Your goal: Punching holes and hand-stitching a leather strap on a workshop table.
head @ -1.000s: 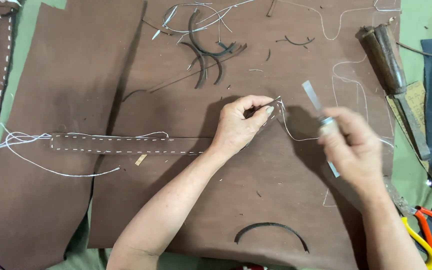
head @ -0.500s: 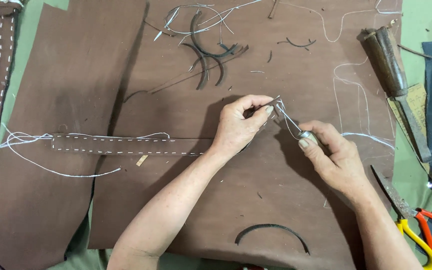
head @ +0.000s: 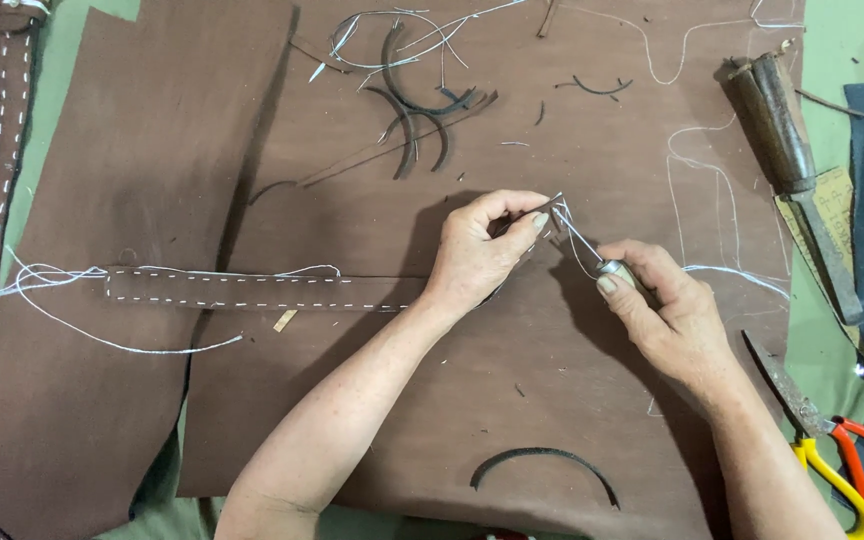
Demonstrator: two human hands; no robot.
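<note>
Here we had the left hand pinching the free end of the stitched brown leather strap between thumb and fingertips, while the right hand gripped a small metal-handled blade, its fingers closed tight around it. The white thread ran taut between the two hands, just above the big brown leather sheet. The strap lay flat across that sheet, its far end trailing loose thread to the left. To do this well, we judged that the thread had to be kept tight and the blade laid close to the last stitch, angled away from the leather. Around us the green desk carried curved leather offcuts, a wooden-handled tool, orange-and-yellow shears and dark blue pieces at the right edge. The room beyond the desk was out of view.
</note>
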